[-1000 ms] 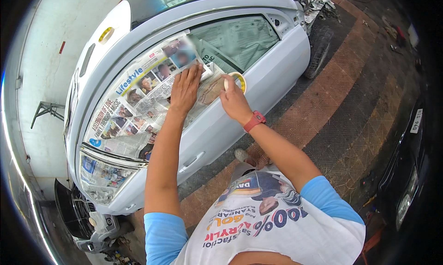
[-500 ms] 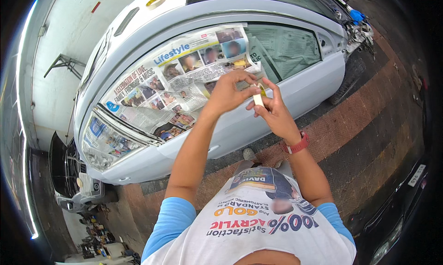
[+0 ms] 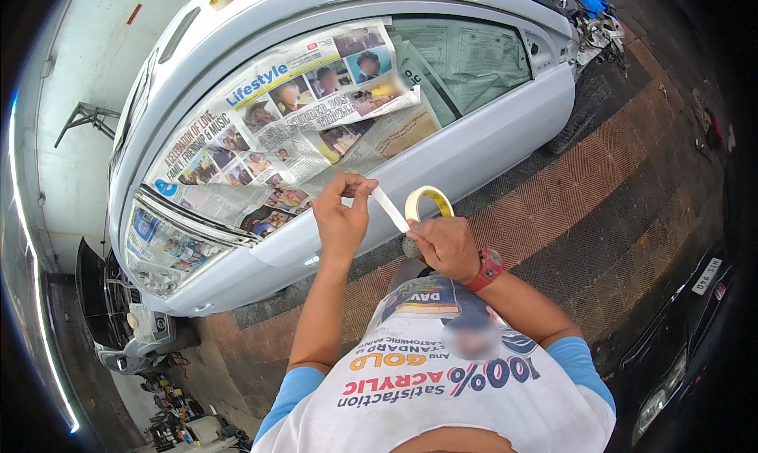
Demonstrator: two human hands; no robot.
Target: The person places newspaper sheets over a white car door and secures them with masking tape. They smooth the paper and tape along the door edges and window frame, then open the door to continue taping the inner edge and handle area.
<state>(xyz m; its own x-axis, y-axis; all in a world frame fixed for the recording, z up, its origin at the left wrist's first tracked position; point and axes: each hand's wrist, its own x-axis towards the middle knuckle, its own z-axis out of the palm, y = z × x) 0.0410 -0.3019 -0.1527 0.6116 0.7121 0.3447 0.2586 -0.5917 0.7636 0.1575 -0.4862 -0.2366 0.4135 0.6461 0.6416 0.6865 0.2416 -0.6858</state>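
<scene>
Two grips | left hand pinches papery strip | right hand clasps round tape roll

Two hands, one tape roll, one car.

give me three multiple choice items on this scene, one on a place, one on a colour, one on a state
1. Where is the newspaper?
A. on the ground
B. over the car's side windows
C. on the car's roof

2. What colour is the band on the right wrist?
A. red
B. green
C. black

3. What state is the strip of tape in?
A. stuck flat on the door
B. still wound on the roll
C. pulled out between the two hands

Answers:
1 B, the sheets cover the glass of the pale car.
2 A, a red band shows by the right hand.
3 C, the left hand pinches the strip's end while the right hand holds the tape roll.
</scene>
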